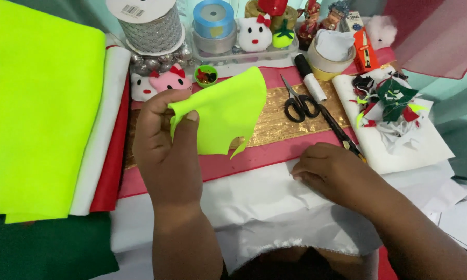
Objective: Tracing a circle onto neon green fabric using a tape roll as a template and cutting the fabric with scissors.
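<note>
left hand (163, 137) pinched shut on neon felt (225, 111) — raised above table. right hand (329, 171) fingers together, pressing white cloth (259, 199) — scissors (298, 103) near.

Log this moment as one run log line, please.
left hand: holds neon yellow felt piece | right hand: pressing white fabric | black scissors: idle

Neon yellow-green everywhere you look on this craft table!

The cut felt piece (224, 111) glows neon yellow-green, matching the big felt sheet (36, 103); beneath that, white, red and dark green sheets (47, 249). White cloth (264, 202) lies over a pink strip and a glittery gold band (282, 116). Black-handled scissors (300, 103), a pale blue ribbon roll (213, 18), a silver mesh spool (150, 28), and red, green and white scraps (389, 101).
</note>
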